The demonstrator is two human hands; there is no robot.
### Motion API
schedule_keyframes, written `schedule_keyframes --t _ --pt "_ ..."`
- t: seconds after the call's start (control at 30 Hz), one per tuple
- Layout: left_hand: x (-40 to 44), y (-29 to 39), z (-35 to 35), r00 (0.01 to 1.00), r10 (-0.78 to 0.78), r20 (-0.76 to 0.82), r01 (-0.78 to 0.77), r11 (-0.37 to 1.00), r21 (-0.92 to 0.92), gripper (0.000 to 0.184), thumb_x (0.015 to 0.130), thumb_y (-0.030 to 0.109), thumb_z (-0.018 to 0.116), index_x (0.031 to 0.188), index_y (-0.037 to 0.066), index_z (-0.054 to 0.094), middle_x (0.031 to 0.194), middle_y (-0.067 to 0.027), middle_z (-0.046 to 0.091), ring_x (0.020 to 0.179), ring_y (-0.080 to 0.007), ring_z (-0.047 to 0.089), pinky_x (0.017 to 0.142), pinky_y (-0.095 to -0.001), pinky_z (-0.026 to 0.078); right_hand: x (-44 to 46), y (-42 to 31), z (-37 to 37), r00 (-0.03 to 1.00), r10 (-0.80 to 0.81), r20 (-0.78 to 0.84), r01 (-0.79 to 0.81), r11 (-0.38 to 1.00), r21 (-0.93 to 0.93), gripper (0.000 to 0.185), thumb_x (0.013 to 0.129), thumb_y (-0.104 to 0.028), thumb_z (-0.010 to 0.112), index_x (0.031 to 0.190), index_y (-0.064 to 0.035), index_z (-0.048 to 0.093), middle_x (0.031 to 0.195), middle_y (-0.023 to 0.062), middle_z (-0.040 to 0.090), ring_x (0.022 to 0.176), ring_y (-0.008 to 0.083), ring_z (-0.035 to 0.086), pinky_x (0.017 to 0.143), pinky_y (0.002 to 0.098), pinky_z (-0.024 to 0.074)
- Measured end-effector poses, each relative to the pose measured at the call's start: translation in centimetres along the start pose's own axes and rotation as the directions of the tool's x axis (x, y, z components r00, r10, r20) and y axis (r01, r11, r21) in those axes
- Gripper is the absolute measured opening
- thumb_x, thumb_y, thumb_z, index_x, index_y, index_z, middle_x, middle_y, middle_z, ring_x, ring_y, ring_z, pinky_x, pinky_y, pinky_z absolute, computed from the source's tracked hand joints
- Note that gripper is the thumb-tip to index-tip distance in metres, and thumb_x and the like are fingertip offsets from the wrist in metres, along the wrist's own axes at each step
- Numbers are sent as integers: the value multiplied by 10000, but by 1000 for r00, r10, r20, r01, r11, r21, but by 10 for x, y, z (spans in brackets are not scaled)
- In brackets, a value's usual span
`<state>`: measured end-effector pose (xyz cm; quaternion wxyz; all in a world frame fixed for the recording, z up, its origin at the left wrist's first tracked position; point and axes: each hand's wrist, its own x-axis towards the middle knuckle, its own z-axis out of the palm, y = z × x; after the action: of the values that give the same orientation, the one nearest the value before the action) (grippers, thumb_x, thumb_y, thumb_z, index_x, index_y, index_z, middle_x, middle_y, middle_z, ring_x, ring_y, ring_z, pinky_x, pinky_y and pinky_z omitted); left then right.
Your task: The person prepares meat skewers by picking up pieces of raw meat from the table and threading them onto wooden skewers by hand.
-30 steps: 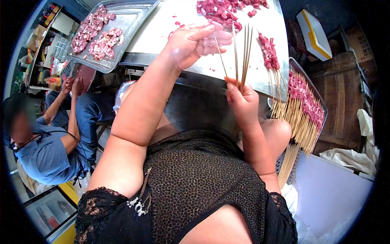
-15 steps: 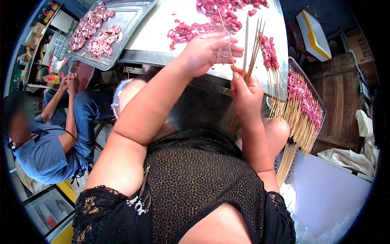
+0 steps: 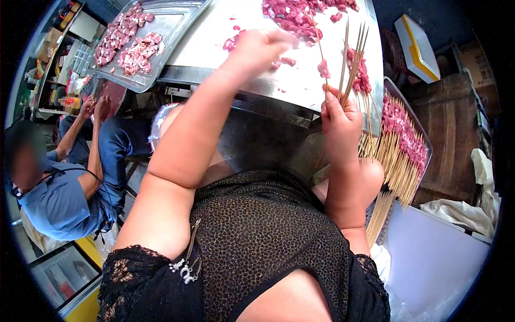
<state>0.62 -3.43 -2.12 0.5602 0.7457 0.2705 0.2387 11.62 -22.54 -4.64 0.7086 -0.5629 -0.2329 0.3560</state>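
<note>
My right hand (image 3: 341, 115) is closed around several bamboo skewers (image 3: 354, 64) that point up over the table edge. One skewer, apart from the others, carries a piece of red meat (image 3: 323, 68) low on its shaft. To the left, my left hand (image 3: 263, 47) hangs over the table by the loose meat pieces (image 3: 234, 41); its fingers are smeared by motion, so what they hold is unclear. A larger heap of cut meat (image 3: 292, 19) lies farther back. Right of the held skewers, loaded meat skewers (image 3: 361, 75) rest on the table.
A metal tray (image 3: 179, 32) with meat sits at the back left of the white table (image 3: 206, 32). Another tray (image 3: 427, 140) at right holds rows of finished skewers. A seated person (image 3: 64, 193) works at the left. A foam box (image 3: 417, 48) stands back right.
My left hand has moved left, away from the skewers. A piece of meat now sits on the single skewer. My right hand has shifted slightly right with the skewers.
</note>
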Motion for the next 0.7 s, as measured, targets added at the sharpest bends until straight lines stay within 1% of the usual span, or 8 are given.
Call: schedule_keyframes --t 0.07,0.13,0.17,0.23,0.33,0.47,0.63,0.7 --pt "7 -2 -21 997 -37 -68 40 998 47 183 855 145 590 1016 86 653 797 15 631 747 -43 537 597 -261 459 0 0 0 1000 -7 5 7 1000 -3 189 891 -86 554 1046 12 599 627 -26 523 490 25 419 432 160 298" --pt "14 -6 -32 951 149 -269 -33 919 393 173 846 85 581 1000 81 659 839 -31 640 749 -93 570 647 -272 474 0 1 0 1000 -16 11 16 1000 -6 189 891 -84 554 1046 15 598 625 -26 523 492 25 419 434 160 299" --pt "16 -9 -33 952 151 -266 -35 918 395 173 846 85 581 1000 81 659 839 -31 640 749 -93 570 647 -272 474 0 2 -1 1000 -13 14 13 1000 -8 191 890 -84 555 1047 16 598 627 -26 522 495 25 420 437 160 301" --pt "19 -10 -33 910 370 -185 -125 674 728 189 814 38 574 977 75 663 884 -80 630 770 -183 602 696 -277 479 0 3 0 1000 -13 15 14 1000 -9 192 890 -84 556 1047 18 598 629 -27 521 499 25 420 440 160 303" --pt "33 -19 -24 855 516 47 -356 519 777 236 765 57 575 958 133 688 982 -107 619 960 -281 577 830 -354 469 -1 2 1 1000 0 12 0 1000 -17 200 892 -90 554 1055 19 595 632 -29 518 506 24 418 445 160 306" --pt "35 -24 -22 899 425 101 -292 413 863 188 789 111 561 943 77 661 913 -109 618 899 -284 588 798 -364 459 -2 3 -1 999 19 25 -18 999 -37 207 898 -97 547 1064 19 589 636 -29 516 506 23 414 446 161 307" --pt "27 -4 -36 954 299 -25 -164 590 791 160 824 174 595 921 60 650 894 -100 645 827 -250 615 740 -340 473 -2 6 -2 999 25 39 -24 999 -21 208 898 -101 547 1062 20 592 637 -31 512 511 22 412 452 164 308" --pt "28 -5 -41 976 60 -211 -15 978 209 173 865 189 584 918 33 637 923 -109 655 743 -199 626 677 -295 487 -2 5 -1 997 14 75 -13 1000 -15 209 899 -101 546 1062 22 593 636 -34 507 521 22 411 465 163 308"
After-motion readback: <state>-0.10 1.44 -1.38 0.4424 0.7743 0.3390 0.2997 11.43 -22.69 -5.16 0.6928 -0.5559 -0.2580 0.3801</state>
